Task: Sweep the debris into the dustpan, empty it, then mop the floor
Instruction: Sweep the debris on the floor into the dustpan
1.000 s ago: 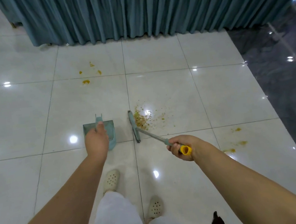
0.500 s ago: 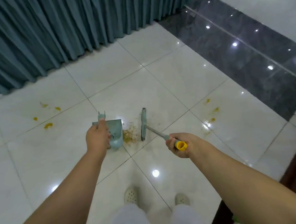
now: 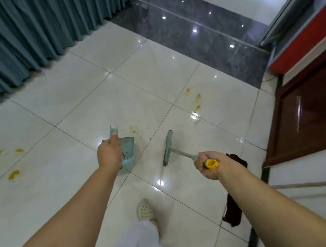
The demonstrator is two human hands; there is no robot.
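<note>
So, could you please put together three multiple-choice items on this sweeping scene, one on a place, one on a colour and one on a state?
1. Where does the broom head lie relative to the dustpan?
A. To its right, apart from it
B. Inside it
C. To its left, touching it

2. What colour is the cap at the end of the broom handle?
A. Red
B. Yellow
C. Black

3. What is the left hand doing?
A. Hanging free
B. Pressing flat on the floor
C. Closed on the dustpan's handle

Answers: 1 A, bare tile shows between the two. 2 B, the cap sticking out of the right hand is bright yellow. 3 C, the hand wraps the handle, whose tip shows past the thumb.
</note>
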